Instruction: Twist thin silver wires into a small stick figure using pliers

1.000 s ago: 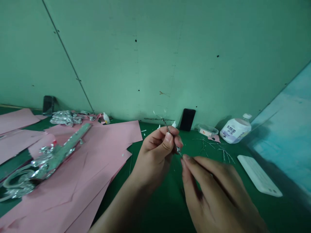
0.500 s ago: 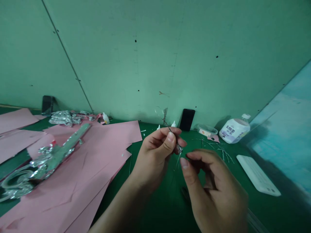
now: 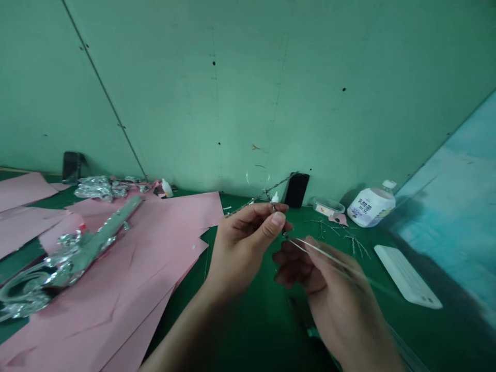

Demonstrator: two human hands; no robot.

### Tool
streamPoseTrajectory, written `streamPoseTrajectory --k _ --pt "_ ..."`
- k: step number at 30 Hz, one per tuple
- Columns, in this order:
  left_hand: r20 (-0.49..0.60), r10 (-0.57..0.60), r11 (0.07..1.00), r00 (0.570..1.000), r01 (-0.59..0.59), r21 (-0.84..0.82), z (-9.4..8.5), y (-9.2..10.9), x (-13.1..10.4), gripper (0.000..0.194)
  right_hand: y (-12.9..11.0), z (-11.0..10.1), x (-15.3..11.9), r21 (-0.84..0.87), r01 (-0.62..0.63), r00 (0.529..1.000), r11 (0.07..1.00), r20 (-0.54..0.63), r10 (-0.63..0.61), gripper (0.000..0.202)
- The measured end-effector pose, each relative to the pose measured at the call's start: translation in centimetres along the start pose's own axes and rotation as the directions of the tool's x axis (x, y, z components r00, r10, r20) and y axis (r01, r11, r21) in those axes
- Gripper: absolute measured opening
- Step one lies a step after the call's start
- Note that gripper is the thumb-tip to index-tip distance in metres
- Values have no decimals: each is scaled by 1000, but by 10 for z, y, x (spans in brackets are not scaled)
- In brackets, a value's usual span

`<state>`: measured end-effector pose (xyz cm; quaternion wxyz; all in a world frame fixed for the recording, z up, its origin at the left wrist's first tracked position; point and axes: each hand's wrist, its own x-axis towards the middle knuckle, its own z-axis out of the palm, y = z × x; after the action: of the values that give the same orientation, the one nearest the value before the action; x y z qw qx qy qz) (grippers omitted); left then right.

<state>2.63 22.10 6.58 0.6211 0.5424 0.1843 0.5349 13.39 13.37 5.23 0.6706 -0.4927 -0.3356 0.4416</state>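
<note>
My left hand [image 3: 248, 235] is closed, pinching a thin, dark twisted wire piece [image 3: 281, 183] between thumb and fingers. Branches of it stick out above the fingers, one slanting up to the right in front of a phone. Pale thin strands [image 3: 325, 253] run from the wire's lower end across the back of my right hand [image 3: 335, 289]. That hand is just right of the left one, its fingers loosely curled, apart and somewhat blurred. I see nothing gripped in them. Other twisted wire pieces [image 3: 354, 243] lie on the green table behind it.
Pink paper sheets [image 3: 127, 268] cover the left side, bearing a green strip with silvery wrap [image 3: 93, 248]. Against the wall lean a black phone [image 3: 296, 190] and another dark phone [image 3: 72, 168]. A plastic tub [image 3: 328, 205], labelled bottle [image 3: 372, 205] and white case [image 3: 407, 276] stand or lie right.
The wire piece has turned in my left hand, so a long branch now slants up right. My right hand has shifted and rotated, its fingers loosening, with pale strands now across it.
</note>
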Motion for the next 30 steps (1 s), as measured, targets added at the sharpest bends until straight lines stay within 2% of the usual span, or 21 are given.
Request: streamPoseTrajectory --k 3,8,15,19,24,30 --pt "3 -2 1000 1000 2 2 -1 -1 0 6 -1 0 1 119 -88 996 989 20 86 27" --pt "6 -16 1000 1000 16 -5 -2 -3 0 7 -3 4 2 177 -48 998 983 58 38 17" --pt "-6 -58 996 998 57 -67 0 -4 0 7 -1 2 3 99 69 997 993 24 -72 15" --pt "5 -83 991 997 84 -107 0 -3 -1 10 1 -2 2 48 84 996 995 20 -85 16" --pt "39 -139 976 990 144 -164 1 -4 1 13 3 -4 3 -40 118 992 992 -41 -119 19" --pt "62 -207 964 976 214 -158 1 -7 2 16 7 -6 3 -116 146 985 982 -75 -155 15"
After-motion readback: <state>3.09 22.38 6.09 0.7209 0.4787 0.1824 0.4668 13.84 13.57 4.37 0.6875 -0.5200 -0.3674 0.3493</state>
